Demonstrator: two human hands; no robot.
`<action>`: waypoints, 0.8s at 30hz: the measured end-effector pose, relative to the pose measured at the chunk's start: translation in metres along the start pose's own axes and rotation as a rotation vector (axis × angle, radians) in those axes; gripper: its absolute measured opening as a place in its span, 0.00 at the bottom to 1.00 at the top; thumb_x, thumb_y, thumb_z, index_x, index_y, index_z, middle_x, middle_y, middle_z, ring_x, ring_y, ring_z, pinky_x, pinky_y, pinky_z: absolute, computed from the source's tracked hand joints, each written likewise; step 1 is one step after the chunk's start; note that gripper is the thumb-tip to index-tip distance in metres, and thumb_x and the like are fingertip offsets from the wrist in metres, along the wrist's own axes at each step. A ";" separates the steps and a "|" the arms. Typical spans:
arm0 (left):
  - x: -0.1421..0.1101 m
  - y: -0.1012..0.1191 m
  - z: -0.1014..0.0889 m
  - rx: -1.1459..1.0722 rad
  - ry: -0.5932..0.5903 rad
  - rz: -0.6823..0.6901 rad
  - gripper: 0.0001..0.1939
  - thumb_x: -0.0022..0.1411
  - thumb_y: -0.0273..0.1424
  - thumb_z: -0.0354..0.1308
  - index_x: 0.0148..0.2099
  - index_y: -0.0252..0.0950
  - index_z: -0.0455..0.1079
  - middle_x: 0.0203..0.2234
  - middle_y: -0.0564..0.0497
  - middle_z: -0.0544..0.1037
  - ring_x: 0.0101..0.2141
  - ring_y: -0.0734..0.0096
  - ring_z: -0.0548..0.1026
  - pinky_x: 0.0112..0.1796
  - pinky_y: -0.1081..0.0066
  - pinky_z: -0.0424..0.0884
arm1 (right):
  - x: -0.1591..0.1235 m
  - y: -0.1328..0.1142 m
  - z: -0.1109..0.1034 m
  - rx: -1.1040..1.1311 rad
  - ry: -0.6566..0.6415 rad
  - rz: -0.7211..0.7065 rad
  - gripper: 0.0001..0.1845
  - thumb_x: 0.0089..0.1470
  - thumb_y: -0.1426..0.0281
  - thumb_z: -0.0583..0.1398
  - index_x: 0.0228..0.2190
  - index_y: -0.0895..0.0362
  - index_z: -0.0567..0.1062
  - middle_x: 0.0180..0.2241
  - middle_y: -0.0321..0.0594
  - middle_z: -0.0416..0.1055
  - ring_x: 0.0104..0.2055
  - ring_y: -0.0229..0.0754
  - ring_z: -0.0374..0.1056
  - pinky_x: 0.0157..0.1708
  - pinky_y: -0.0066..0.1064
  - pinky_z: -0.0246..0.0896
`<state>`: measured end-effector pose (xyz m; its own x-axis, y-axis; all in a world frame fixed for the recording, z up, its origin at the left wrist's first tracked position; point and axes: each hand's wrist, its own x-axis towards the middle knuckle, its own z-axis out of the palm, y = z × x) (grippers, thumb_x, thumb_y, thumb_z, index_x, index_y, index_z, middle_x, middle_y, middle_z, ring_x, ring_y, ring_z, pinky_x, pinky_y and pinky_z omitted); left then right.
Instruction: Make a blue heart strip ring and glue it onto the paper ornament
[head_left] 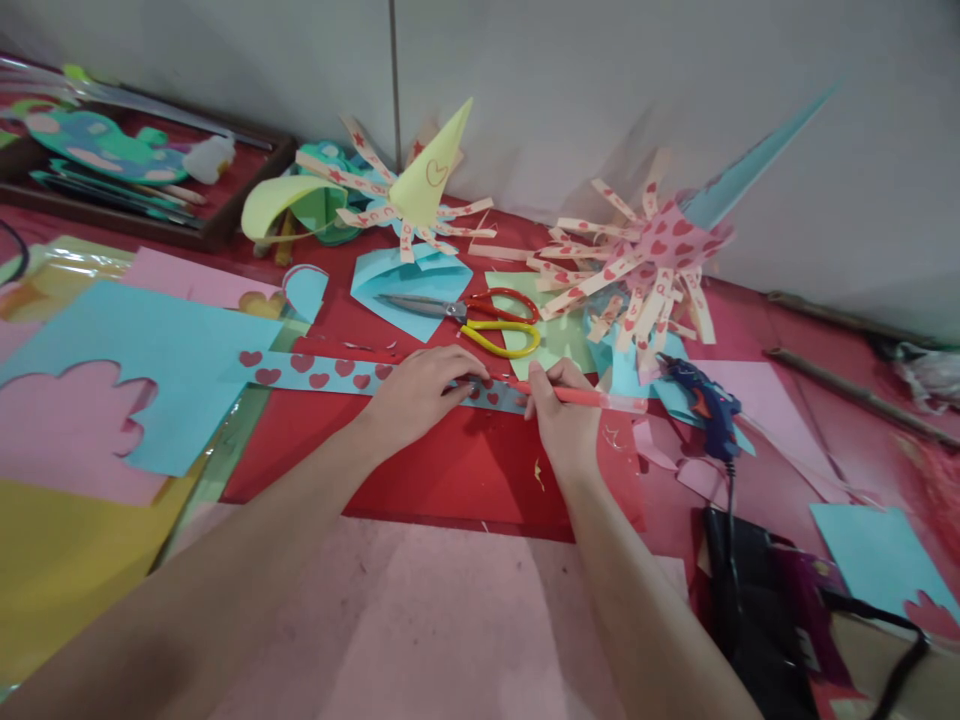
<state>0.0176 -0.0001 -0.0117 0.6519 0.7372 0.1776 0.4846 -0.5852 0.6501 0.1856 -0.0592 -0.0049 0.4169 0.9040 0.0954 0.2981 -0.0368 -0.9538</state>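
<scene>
A long light-blue paper strip (326, 374) with red hearts lies across a red sheet (457, 470). My left hand (424, 385) rests on the strip with its fingers bent and closed, holding it down near its right part; what lies under the fingertips is partly hidden. Close to the strip's right end, my right hand (566, 415) is closed around a red marker (589, 396), whose tip points left toward the hearts. Just beyond my hands lie scissors (457, 310) with one red and one yellow handle, on blue and green paper.
At the back stand a yellow paper cone (431, 175) and a blue-and-pink one (675, 235), both with patterned strips. Right lies a blue glue gun (705, 400) with a cord. Left are blue paper (172, 325), a pink cutout (71, 430) and a brown tray (214, 215) of tools.
</scene>
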 end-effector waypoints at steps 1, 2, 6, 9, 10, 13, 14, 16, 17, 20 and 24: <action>0.000 0.000 0.000 -0.002 -0.001 -0.001 0.10 0.62 0.25 0.50 0.43 0.38 0.70 0.42 0.51 0.75 0.44 0.69 0.72 0.46 0.66 0.66 | 0.000 0.000 0.000 0.003 -0.001 0.004 0.19 0.53 0.63 0.57 0.17 0.53 0.56 0.10 0.25 0.57 0.14 0.33 0.59 0.21 0.27 0.64; 0.000 0.000 0.000 -0.002 0.001 0.001 0.10 0.62 0.26 0.50 0.43 0.38 0.70 0.42 0.51 0.75 0.44 0.69 0.72 0.46 0.66 0.66 | 0.000 0.001 0.000 0.006 -0.001 0.008 0.19 0.53 0.63 0.57 0.17 0.52 0.56 0.09 0.25 0.56 0.14 0.33 0.59 0.21 0.27 0.64; 0.000 0.000 0.001 0.010 0.017 0.013 0.10 0.61 0.26 0.51 0.43 0.39 0.71 0.41 0.51 0.76 0.43 0.70 0.72 0.47 0.66 0.66 | 0.000 0.002 0.000 0.000 0.002 0.000 0.19 0.53 0.63 0.57 0.17 0.52 0.56 0.10 0.25 0.57 0.14 0.33 0.58 0.21 0.28 0.64; 0.000 -0.001 0.001 0.008 0.021 0.020 0.10 0.61 0.26 0.51 0.43 0.39 0.71 0.41 0.51 0.75 0.44 0.70 0.72 0.47 0.67 0.66 | 0.000 0.003 -0.001 -0.010 -0.010 -0.009 0.19 0.53 0.63 0.57 0.17 0.53 0.56 0.10 0.25 0.57 0.14 0.32 0.58 0.22 0.28 0.63; 0.000 -0.001 0.002 0.006 0.020 0.021 0.10 0.61 0.26 0.51 0.43 0.39 0.71 0.42 0.51 0.75 0.44 0.70 0.72 0.47 0.67 0.66 | 0.001 0.003 -0.001 -0.012 -0.015 -0.011 0.19 0.53 0.63 0.57 0.17 0.53 0.56 0.10 0.25 0.57 0.14 0.33 0.59 0.22 0.27 0.63; 0.000 -0.001 0.002 0.003 0.018 0.019 0.10 0.61 0.25 0.51 0.43 0.39 0.70 0.42 0.51 0.75 0.44 0.70 0.72 0.47 0.67 0.67 | 0.001 0.003 -0.001 -0.021 -0.027 -0.014 0.19 0.53 0.64 0.57 0.16 0.53 0.56 0.09 0.26 0.57 0.15 0.34 0.61 0.22 0.27 0.62; 0.000 -0.002 0.002 0.005 0.018 0.021 0.10 0.61 0.25 0.51 0.43 0.39 0.70 0.42 0.51 0.75 0.44 0.70 0.72 0.47 0.67 0.67 | 0.001 0.002 -0.001 -0.026 -0.024 -0.012 0.19 0.53 0.65 0.57 0.16 0.53 0.56 0.09 0.26 0.57 0.16 0.34 0.62 0.21 0.27 0.61; 0.000 -0.002 0.002 0.008 0.019 0.026 0.10 0.60 0.25 0.52 0.43 0.39 0.70 0.42 0.51 0.75 0.44 0.70 0.72 0.47 0.67 0.66 | 0.001 0.002 -0.001 -0.036 -0.015 -0.009 0.19 0.53 0.66 0.56 0.16 0.53 0.55 0.09 0.26 0.57 0.16 0.35 0.63 0.20 0.26 0.60; 0.000 -0.002 0.002 0.010 0.019 0.027 0.10 0.60 0.25 0.52 0.43 0.39 0.70 0.42 0.51 0.75 0.44 0.70 0.72 0.47 0.67 0.66 | 0.001 0.001 0.000 -0.038 -0.013 -0.009 0.19 0.53 0.67 0.56 0.16 0.53 0.55 0.09 0.26 0.56 0.16 0.35 0.63 0.20 0.26 0.59; 0.000 -0.002 0.002 0.010 0.019 0.028 0.10 0.60 0.26 0.53 0.43 0.38 0.70 0.42 0.52 0.76 0.44 0.70 0.72 0.47 0.67 0.66 | 0.001 0.000 0.000 -0.024 -0.007 0.000 0.19 0.52 0.68 0.55 0.15 0.52 0.54 0.08 0.25 0.54 0.17 0.35 0.64 0.20 0.26 0.59; 0.000 -0.002 0.001 0.010 0.015 0.023 0.10 0.60 0.25 0.52 0.43 0.38 0.70 0.42 0.51 0.75 0.43 0.70 0.72 0.47 0.67 0.67 | 0.001 -0.002 0.000 -0.020 0.007 0.014 0.19 0.52 0.70 0.55 0.15 0.52 0.53 0.10 0.24 0.51 0.15 0.33 0.60 0.19 0.26 0.57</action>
<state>0.0178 0.0007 -0.0136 0.6542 0.7283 0.2038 0.4752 -0.6055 0.6384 0.1853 -0.0584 -0.0033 0.4272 0.9002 0.0847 0.3097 -0.0578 -0.9491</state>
